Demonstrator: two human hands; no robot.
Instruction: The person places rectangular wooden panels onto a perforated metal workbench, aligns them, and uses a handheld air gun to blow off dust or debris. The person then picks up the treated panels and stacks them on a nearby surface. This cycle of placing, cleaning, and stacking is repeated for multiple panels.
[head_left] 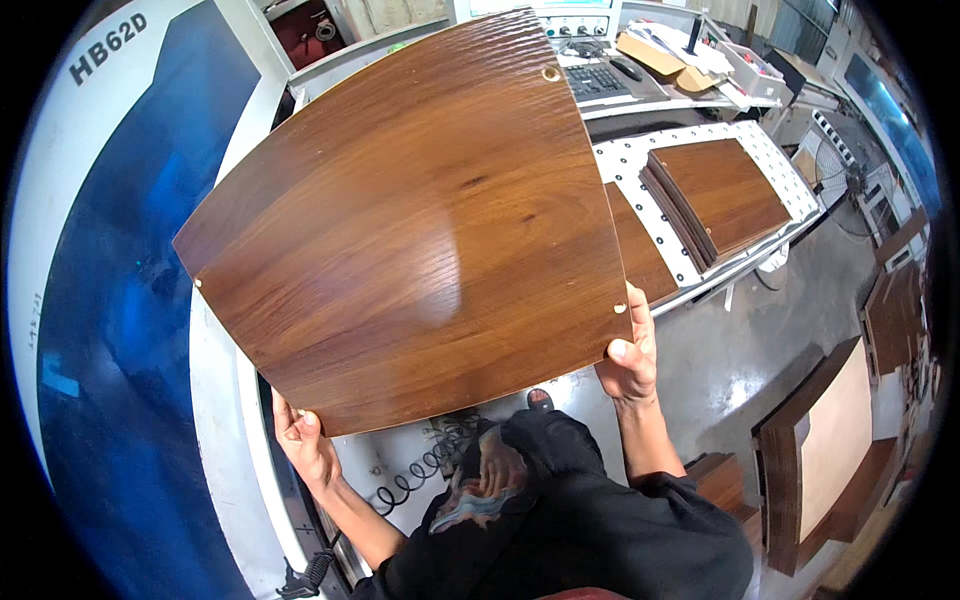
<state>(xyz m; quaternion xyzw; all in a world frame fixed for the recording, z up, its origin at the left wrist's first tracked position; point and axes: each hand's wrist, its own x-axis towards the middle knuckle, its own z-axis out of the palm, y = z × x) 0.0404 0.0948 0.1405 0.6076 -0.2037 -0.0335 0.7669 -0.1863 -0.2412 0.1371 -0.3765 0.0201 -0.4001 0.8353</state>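
A large brown wood-grain panel [420, 240] is held up in front of me, tilted, its glossy face toward me. Small round holes show near its right edge, and a notch sits at its left edge. My left hand [305, 440] grips the near left corner, thumb on the face and fingers going behind. At the near right corner my right hand [630, 355] grips the edge the same way, just below a hole. The fingers behind the panel are partly hidden.
Left stands a white machine with a blue window [130, 330]. On a white ball-top table [665, 220] to the right lies a stack of brown panels [725, 195]. Behind are a keyboard [595, 82] and an open carton [660, 60]. More stacked boards [835, 450] stand at lower right. A coiled black hose [415, 475] hangs below.
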